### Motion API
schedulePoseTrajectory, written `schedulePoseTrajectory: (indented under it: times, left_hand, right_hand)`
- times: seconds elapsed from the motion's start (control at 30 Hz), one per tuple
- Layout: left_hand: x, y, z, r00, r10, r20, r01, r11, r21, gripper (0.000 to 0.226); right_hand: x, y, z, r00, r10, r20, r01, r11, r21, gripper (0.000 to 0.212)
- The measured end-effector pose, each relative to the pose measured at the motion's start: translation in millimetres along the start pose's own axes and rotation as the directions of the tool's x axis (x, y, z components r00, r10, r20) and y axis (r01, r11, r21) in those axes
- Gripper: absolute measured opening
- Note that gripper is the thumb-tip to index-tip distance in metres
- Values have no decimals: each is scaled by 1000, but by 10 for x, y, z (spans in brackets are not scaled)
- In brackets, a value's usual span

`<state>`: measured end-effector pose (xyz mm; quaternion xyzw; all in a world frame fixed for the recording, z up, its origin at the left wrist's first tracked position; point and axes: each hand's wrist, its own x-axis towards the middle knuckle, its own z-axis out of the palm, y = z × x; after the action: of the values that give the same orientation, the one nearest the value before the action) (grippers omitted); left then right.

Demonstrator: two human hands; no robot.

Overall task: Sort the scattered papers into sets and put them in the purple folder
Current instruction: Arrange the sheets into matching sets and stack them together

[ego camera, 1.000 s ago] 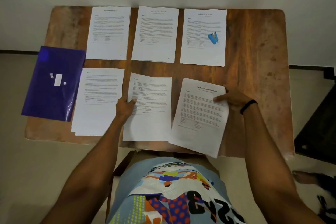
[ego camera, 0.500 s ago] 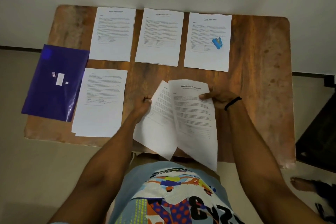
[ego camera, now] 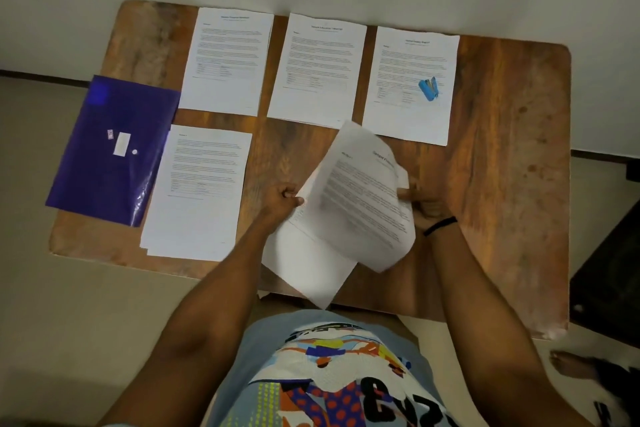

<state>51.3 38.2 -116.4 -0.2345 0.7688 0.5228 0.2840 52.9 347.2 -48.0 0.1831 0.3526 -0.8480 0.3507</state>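
My left hand (ego camera: pixel 282 199) grips the left edge of a lower paper set (ego camera: pixel 308 267). My right hand (ego camera: pixel 424 204) holds a printed set (ego camera: pixel 363 201) laid tilted on top of it, over the table's near edge. Three paper sets lie in a back row: left (ego camera: pixel 227 61), middle (ego camera: pixel 317 69) and right (ego camera: pixel 410 83). Another stack (ego camera: pixel 199 194) lies at the front left. The purple folder (ego camera: pixel 114 149) lies shut at the table's left edge, partly overhanging it.
A small blue stapler (ego camera: pixel 429 89) rests on the back-right paper set. The wooden table (ego camera: pixel 509 156) stands against a white wall. Bare wood shows on its right side. A dark object (ego camera: pixel 606 288) stands on the floor to the right.
Both hands have lifted the two front sets and brought them together. The right set now lies tilted over the left one. The view has shifted slightly.
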Motion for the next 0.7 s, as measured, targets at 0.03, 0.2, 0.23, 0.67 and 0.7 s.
schedulePoseTrajectory:
  times: [0.03, 0.2, 0.23, 0.67, 0.7]
  left_hand:
    - [1, 4, -1, 999, -48, -4, 48, 995, -84, 15]
    - [66, 67, -49, 988, -146, 54, 154, 971, -186, 14]
    - [68, 78, -52, 988, -149, 47, 155, 973, -170, 15]
    - [92, 107, -27, 974, -117, 196, 148, 978, -150, 45]
    - [93, 116, -19, 975, -117, 188, 145, 979, -143, 41]
  right_hand:
    - [6, 28, -25, 998, 43, 48, -44, 999, 19, 34]
    - [139, 142, -54, 905, 173, 389, -221, 972, 82, 59]
    - [167, 146, -32, 892, 176, 417, -229, 970, 80, 61]
    - [841, 27, -11, 853, -119, -509, -297, 690, -660, 58]
    - [866, 41, -11, 842, -143, -520, -300, 677, -672, 57]
